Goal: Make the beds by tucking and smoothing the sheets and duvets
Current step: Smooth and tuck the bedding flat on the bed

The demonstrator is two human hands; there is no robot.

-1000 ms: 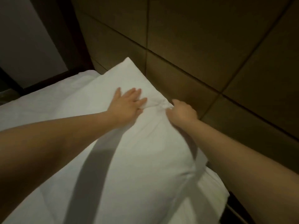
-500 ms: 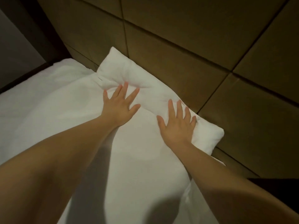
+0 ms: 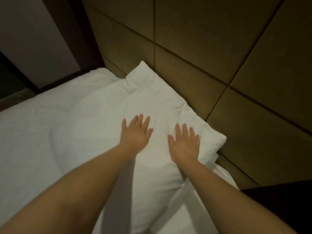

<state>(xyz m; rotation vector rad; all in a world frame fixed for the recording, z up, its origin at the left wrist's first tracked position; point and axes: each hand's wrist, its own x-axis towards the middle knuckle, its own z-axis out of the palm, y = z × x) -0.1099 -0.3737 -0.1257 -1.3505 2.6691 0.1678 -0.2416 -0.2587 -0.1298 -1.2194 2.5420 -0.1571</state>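
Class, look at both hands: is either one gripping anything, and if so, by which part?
Nothing is held. The left hand and right hand lie flat, palms down, on the white pillow.

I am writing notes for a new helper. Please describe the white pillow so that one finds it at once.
Start at the brown padded headboard panels behind the flat white bedding. The plump white pillow lies along them, under the flat left hand and right hand. Unlike the bedding, it is raised, with pointed corners.
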